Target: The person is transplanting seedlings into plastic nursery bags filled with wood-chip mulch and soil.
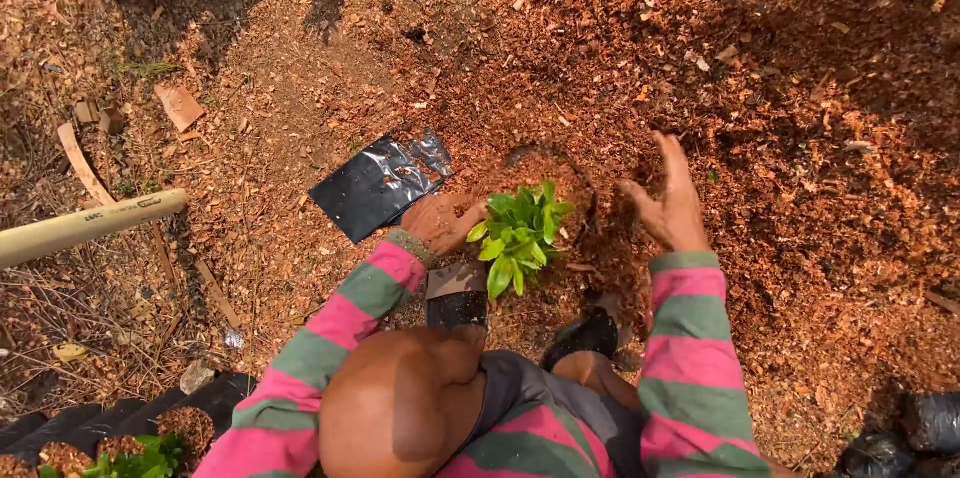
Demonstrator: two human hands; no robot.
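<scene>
Striped pink-and-green sleeves [690,358] fill my nearest view. Beyond them my left hand [440,221], fingers curled, presses soil beside the green seedling [518,233], gripping nothing; my right hand [668,203] hovers spread wide and empty. Careless raking, I judge, could bend the seedling's leaves. Farther left lies a flat, glossy black plastic bag [380,183], unlabelled, with a pale wooden handle [90,225] beyond.

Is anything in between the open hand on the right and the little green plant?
Nothing visible is. The right hand hovers open beside the seedling, with only loose reddish mulch on the ground between them. The left hand is at the seedling's other side.
</scene>
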